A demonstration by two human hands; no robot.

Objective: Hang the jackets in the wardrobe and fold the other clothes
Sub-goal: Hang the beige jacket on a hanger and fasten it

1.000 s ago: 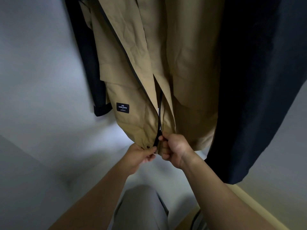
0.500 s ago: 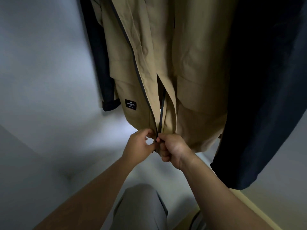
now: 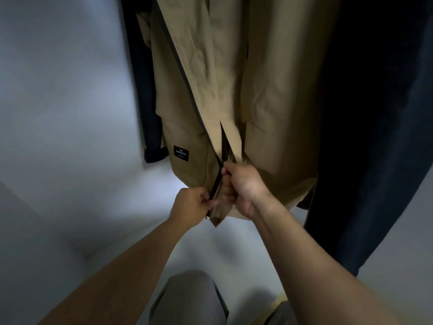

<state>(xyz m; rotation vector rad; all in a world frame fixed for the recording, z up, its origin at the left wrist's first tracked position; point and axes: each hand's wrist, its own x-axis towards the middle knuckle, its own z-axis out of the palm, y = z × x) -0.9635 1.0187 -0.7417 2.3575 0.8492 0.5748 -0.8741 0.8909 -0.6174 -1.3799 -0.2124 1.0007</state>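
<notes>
Tan jacket [image 3: 269, 95], hanging: left hand [image 3: 191, 205] pinches hem taut, right hand [image 3: 243, 184] grips zipper [image 3: 216, 181]; advise steady upward pull, teeth aligned.

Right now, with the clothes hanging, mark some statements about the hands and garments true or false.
1. The tan jacket hangs between a dark coat and another dark garment. True.
2. The left hand and right hand both grip the jacket's lower front edge. True.
3. The black label is on the dark coat. False: the label is on the tan jacket.
4. The tan jacket lies folded. False: it hangs.
</notes>
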